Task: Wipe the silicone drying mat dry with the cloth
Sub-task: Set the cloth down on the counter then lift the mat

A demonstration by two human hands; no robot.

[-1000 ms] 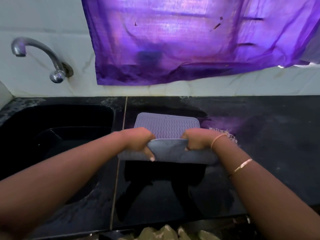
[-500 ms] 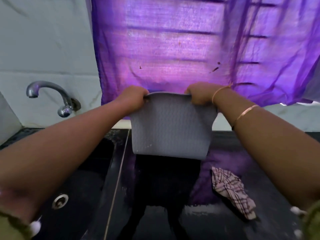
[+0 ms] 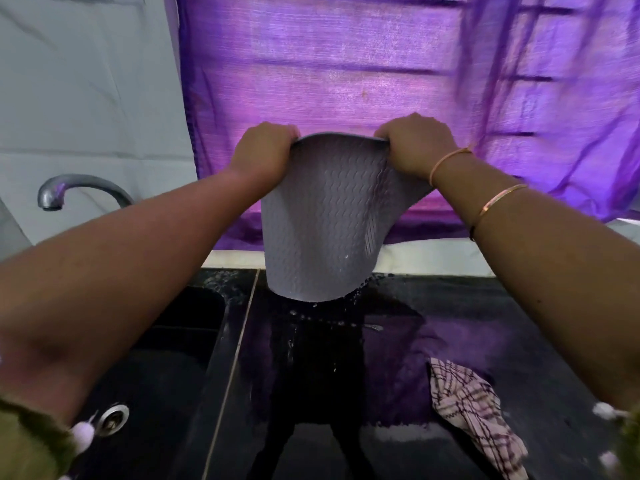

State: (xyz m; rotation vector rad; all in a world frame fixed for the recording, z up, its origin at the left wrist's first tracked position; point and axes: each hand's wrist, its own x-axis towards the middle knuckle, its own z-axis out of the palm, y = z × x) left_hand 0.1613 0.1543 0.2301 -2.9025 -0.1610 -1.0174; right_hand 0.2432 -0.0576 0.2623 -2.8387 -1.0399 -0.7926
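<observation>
At frame centre I see my left hand (image 3: 265, 152) and right hand (image 3: 417, 145) clenched on the ribbed, curling grey mat (image 3: 323, 230); checked cloth (image 3: 474, 414) lower right.

Both arms reach forward, left hand (image 3: 265, 150) and right hand (image 3: 417, 143) raised, fingers clenched closed

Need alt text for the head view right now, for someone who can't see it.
Both hands, left and right, hold a grey ribbed silicone drying mat up by its top edge, dripping onto the wet black counter. A checked cloth lies untouched on the counter at right.
</observation>
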